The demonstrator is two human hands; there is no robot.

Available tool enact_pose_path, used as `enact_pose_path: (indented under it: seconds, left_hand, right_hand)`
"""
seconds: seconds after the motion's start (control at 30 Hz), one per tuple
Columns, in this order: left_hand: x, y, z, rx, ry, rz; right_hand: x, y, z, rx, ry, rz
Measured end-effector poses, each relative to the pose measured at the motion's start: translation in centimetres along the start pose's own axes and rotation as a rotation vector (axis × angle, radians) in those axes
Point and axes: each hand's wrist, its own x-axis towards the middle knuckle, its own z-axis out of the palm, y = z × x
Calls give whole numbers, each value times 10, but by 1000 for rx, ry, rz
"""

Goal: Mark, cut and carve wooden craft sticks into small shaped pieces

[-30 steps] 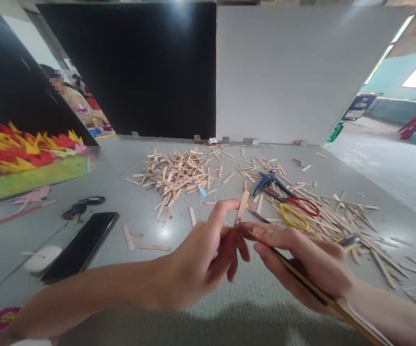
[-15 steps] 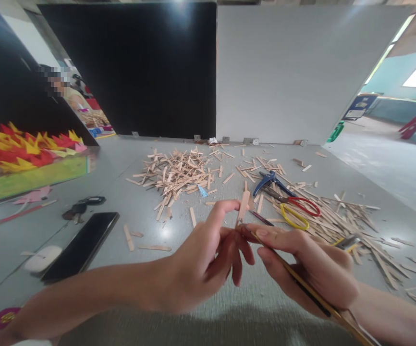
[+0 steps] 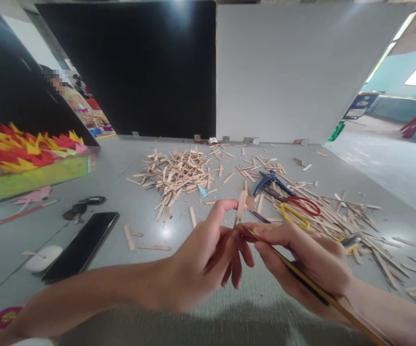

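My left hand is closed on a wooden craft stick, held nearly upright between the fingers. Its lower end disappears behind my fingertips. In my right hand is a slim yellow-and-black pencil-like tool, slanting up to the left. Its tip meets the fingers of my left hand at the base of the stick; the exact contact point is hidden. Just beyond my right hand lie scissors with red and yellow handles and blue-handled pliers. A dark slim tool lies partly behind my hands.
A pile of short wooden pieces lies in the middle, with longer sticks to the right. At left are a black phone, keys, a white mouse and folded red-and-yellow paper. Black and white panels stand behind; a person sits beyond them.
The craft stick has shifted slightly left and down. My right hand and the tool have moved a little to the left; my left hand stays nearly in place.
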Motion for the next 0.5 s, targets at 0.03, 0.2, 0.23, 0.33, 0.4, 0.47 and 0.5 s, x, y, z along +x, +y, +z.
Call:
enact_pose_path:
  seconds: [0.03, 0.2, 0.23, 0.33, 0.4, 0.47, 0.5]
  left_hand:
    - [0, 0, 1, -9, 2, -20]
    - [1, -8, 4, 71, 66, 36]
    - [0, -10, 4, 92, 85, 49]
    - [-1, -12, 5, 111, 116, 34]
    - [-2, -12, 5, 108, 118, 15]
    - [-2, -13, 5, 95, 115, 23]
    - [-2, -13, 5, 84, 112, 32]
  right_hand:
    - [1, 0, 0, 3, -4, 9]
    - [2, 1, 2, 7, -33, -50]
    - [1, 1, 3, 8, -36, -64]
    - [-3, 2, 6, 12, -31, -90]
    - [-6, 3, 9, 6, -24, -93]
    - [-8, 3, 10, 4, -13, -71]
    - [-9, 3, 10, 7, -5, -53]
